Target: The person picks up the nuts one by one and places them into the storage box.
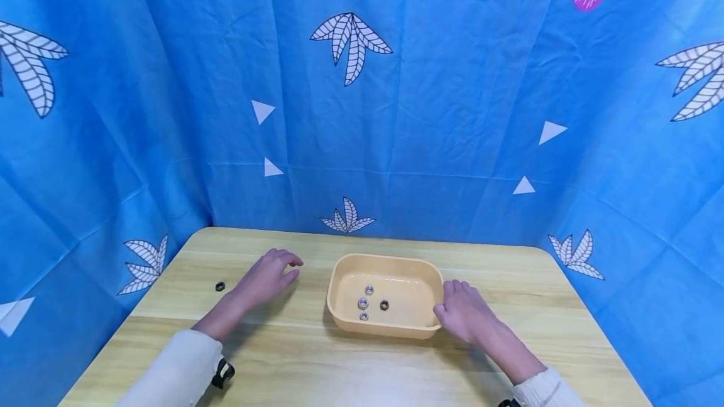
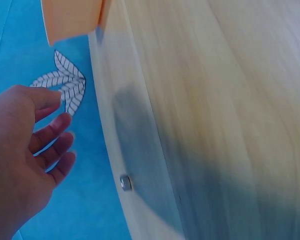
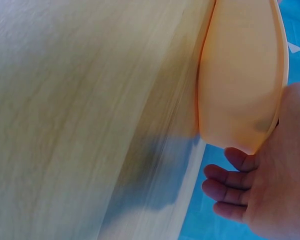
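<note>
A shallow orange plastic tray (image 1: 390,329) sits on the table. Inside it lie three silver hex nuts (image 1: 363,303) and one dark nut (image 1: 384,304). My right hand (image 1: 465,310) pinches the tray's right end, thumb over the rim and fingers against the outer wall; the right wrist view shows this tray wall (image 3: 235,100) from outside. Left of the tray, my left hand (image 1: 271,278) hovers over the table with loosely bent fingers and nothing between them. Another dark nut (image 1: 220,286) rests on the table left of that hand, seen also as a nut (image 2: 125,182) in the left wrist view.
The light wooden table (image 1: 317,369) has rounded back corners. A blue patterned curtain (image 1: 464,93) hangs close behind it and along both sides. Each wrist carries a black strap, such as the left wrist strap (image 1: 223,372).
</note>
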Demonstrator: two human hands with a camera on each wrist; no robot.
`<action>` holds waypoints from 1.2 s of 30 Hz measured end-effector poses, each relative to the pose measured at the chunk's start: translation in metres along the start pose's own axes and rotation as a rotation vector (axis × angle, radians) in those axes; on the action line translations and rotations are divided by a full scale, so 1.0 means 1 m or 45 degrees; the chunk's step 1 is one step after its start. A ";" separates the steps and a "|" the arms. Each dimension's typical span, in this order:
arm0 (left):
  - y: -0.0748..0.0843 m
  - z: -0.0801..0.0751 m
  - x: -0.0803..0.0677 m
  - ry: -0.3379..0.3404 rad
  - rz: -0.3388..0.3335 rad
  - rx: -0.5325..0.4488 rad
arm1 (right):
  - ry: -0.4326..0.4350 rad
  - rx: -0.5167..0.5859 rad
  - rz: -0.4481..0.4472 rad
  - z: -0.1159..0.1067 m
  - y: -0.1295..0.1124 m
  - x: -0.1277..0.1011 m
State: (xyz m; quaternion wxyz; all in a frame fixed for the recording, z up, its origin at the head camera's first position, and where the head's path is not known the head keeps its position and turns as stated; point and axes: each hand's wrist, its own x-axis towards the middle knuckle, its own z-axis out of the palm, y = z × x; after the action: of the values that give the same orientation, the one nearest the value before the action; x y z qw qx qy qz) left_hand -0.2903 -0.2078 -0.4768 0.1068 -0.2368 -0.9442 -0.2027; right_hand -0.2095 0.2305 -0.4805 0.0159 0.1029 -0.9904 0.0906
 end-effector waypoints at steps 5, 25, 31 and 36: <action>-0.014 -0.007 -0.009 0.031 -0.002 0.007 | 0.008 0.004 0.002 0.000 0.000 -0.001; -0.075 -0.019 -0.055 0.028 -0.290 0.147 | -0.010 0.026 0.010 -0.001 0.000 -0.001; -0.089 -0.025 -0.068 0.007 -0.361 0.128 | -0.004 0.026 0.013 0.000 0.000 -0.001; -0.101 -0.027 -0.073 0.041 -0.302 0.095 | 0.008 0.025 0.015 -0.001 0.000 -0.001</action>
State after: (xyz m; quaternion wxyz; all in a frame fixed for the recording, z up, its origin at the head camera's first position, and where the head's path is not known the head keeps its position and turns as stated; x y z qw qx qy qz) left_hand -0.2741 -0.3307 -0.5076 0.1059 -0.1162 -0.9706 -0.1823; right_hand -0.2090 0.2308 -0.4799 0.0174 0.0969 -0.9900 0.1008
